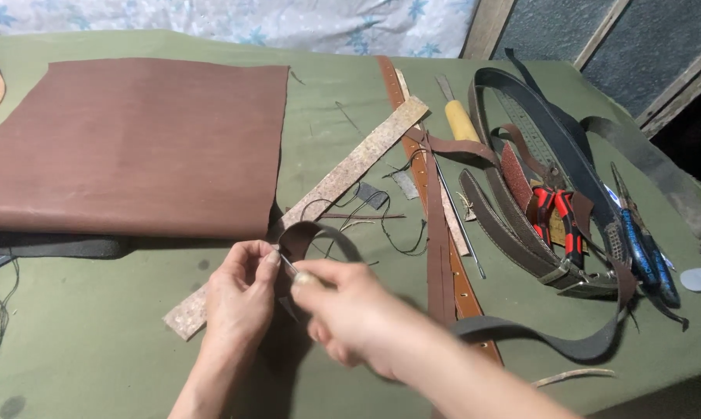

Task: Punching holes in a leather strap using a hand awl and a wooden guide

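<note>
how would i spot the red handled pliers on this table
Start at the green table and go to the pile of dark belts on its right side. The pliers lie on top of that pile, the only thing there with bright red handles.

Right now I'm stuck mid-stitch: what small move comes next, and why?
Probably draw the needle on through the strap. The right hand pinches it at the strap's looped end, which the left hand steadies, and it appears only partly through.
</note>
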